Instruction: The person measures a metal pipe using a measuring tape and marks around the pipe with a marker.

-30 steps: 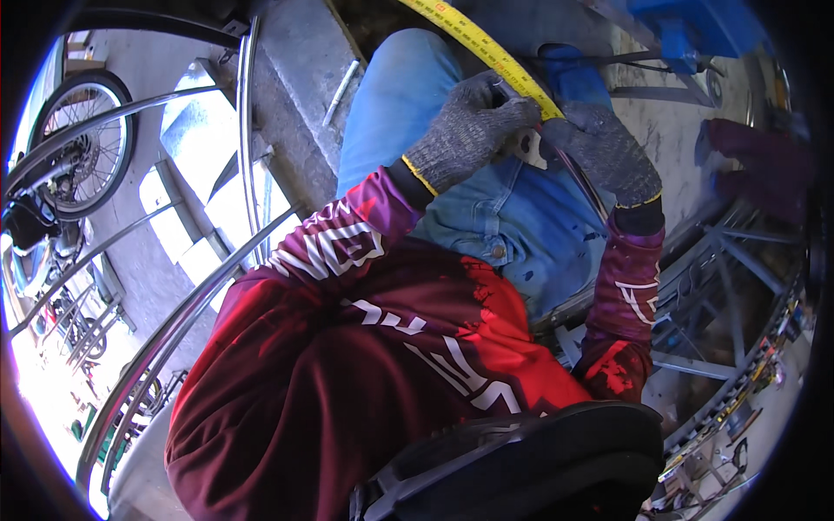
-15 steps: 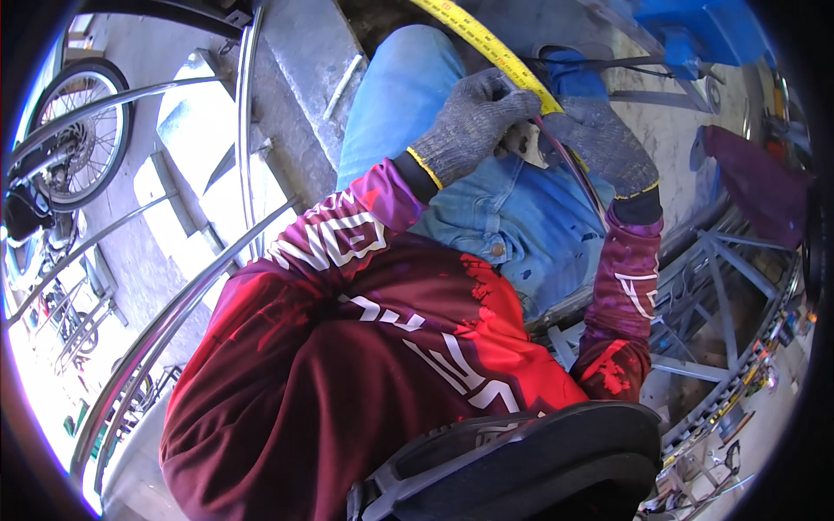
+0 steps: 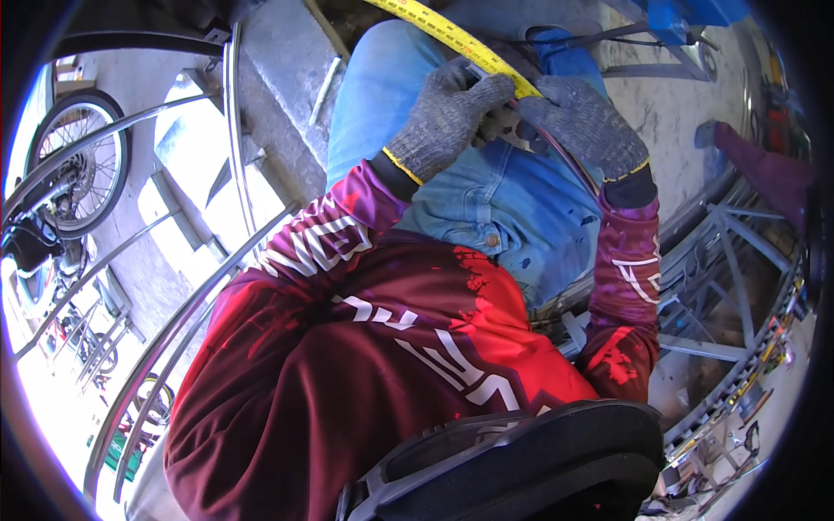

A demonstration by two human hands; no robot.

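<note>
Gloved left hand (image 3: 443, 122) pinches a yellow tape measure (image 3: 452, 36) taut over blue-jeaned knees (image 3: 486, 195); gloved right hand (image 3: 578, 122) closes its grip on the tape's near end, steadying it.

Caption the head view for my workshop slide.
Gloved left hand and right hand hold a yellow tape measure over blue jeans.

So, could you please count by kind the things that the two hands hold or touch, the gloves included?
Grey knit gloves: 2, on the left hand and the right hand
Yellow tape measure: 1, both hands at it
Small dark object between the hands, too hidden to name: 1
Total: 4
</note>
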